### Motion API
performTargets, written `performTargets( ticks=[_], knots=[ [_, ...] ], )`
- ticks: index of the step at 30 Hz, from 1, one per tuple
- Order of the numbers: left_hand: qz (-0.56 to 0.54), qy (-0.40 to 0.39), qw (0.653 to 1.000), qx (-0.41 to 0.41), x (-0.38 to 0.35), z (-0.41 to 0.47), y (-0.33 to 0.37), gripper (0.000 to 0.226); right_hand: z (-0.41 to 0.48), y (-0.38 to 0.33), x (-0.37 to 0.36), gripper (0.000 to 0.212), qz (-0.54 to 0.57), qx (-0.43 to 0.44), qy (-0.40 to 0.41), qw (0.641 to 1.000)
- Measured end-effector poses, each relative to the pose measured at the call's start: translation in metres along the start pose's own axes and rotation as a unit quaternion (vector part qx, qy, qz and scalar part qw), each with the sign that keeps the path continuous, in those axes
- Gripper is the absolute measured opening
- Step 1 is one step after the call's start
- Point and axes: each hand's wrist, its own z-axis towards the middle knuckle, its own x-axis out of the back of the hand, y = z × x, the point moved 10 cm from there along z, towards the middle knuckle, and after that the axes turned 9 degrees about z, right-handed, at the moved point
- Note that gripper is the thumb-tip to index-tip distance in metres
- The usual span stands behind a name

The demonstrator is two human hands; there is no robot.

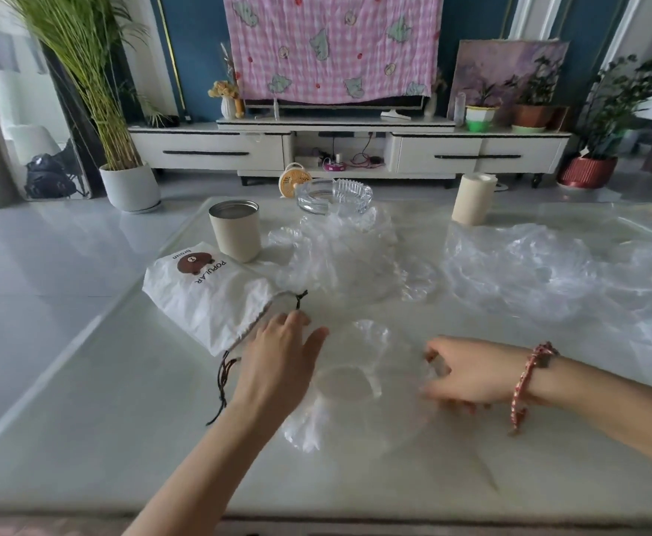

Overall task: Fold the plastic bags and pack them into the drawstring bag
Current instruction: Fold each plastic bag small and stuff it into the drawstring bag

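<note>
Between your hands, near the table's (pixel 123 439) near edge, one plastic bag (pixel 355 392) lies spread, likely so you can flatten it for folding. The drawstring bag (pixel 208 299) sits just to its left, mouth turned toward it for easy packing. Your left hand (pixel 278 359) keeps its fingers straight and spread over the left edge, while your right hand (pixel 467 375) curls its fingers and seems to pinch the right edge.

White drawstring bag (pixel 208 299) lies flat; clear plastic bag (pixel 355 400) spread beside it, more plastic bags (pixel 529 272) crumpled beyond
</note>
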Motion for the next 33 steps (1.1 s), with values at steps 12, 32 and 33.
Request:
performTargets(
  ticks=[12,32,33],
  knots=[
    [0.099,0.016,0.989,-0.105,-0.058,-0.061,0.031,0.048,0.014,-0.082,-0.048,0.035,-0.018,0.357,0.196,0.913],
    [0.017,0.111,0.967,-0.23,-0.015,-0.095,0.047,0.027,0.005,-0.033,0.015,0.024,0.169,0.349,0.137,0.912],
    [0.018,0.108,0.967,-0.229,-0.016,-0.094,0.045,0.022,-0.002,-0.039,0.011,0.03,0.152,0.358,0.111,0.915]
  ],
)
